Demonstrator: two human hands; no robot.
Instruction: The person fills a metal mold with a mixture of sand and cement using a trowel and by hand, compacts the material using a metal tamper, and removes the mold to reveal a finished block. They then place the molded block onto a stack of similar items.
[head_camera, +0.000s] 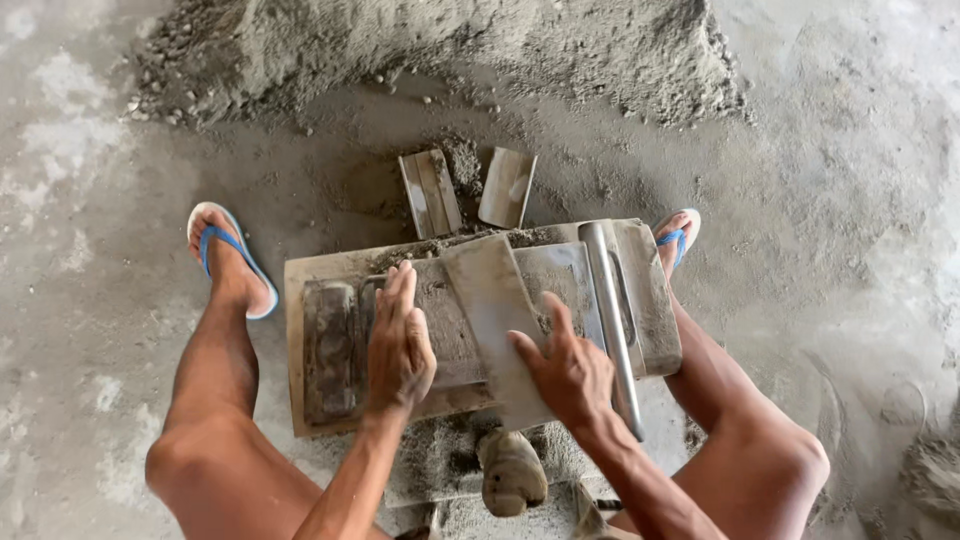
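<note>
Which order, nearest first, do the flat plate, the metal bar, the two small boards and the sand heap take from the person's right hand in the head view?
1. Flat plate, under the right hand.
2. Metal bar, just right of it.
3. Two small boards, on the ground beyond the mould.
4. Sand heap, along the top.

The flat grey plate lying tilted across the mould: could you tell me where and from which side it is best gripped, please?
Probably the near lower edge of the flat grey plate, taken from the person's own side. That end overhangs the mould, and the right hand already rests there; the far end lies flat against the gritty mix.
</note>
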